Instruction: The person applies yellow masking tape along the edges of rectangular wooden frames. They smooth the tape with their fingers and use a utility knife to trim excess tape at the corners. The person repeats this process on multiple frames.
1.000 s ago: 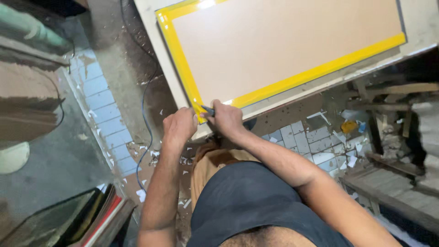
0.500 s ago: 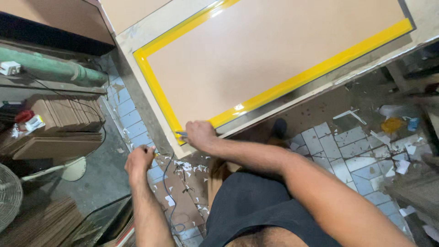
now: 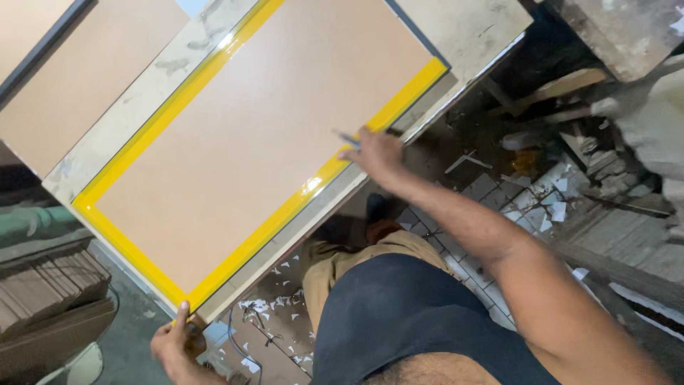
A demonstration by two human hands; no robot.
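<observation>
A tan rectangular board (image 3: 263,135) edged with glossy yellow tape (image 3: 285,210) lies on a pale worktable (image 3: 142,100). My right hand (image 3: 376,153) rests on the board's near edge toward its right corner, gripping a thin dark blade-like tool (image 3: 348,138) whose tip points onto the board. My left hand (image 3: 177,341) is down at the board's near-left corner, thumb pressed up against the taped corner; what else the fingers hold is hidden. My dark shirt and tan trousers fill the lower middle.
Tiled floor (image 3: 491,199) below the table is littered with white tape scraps and wood offcuts. A second tan panel (image 3: 64,78) lies at the upper left. Stacked brown boards (image 3: 43,292) sit at the left. Rubble and planks (image 3: 620,128) crowd the right.
My right hand has slid with the tool along the near taped edge, from the left corner toward the right one. My left hand has come back up to the left corner. The view has swung.
</observation>
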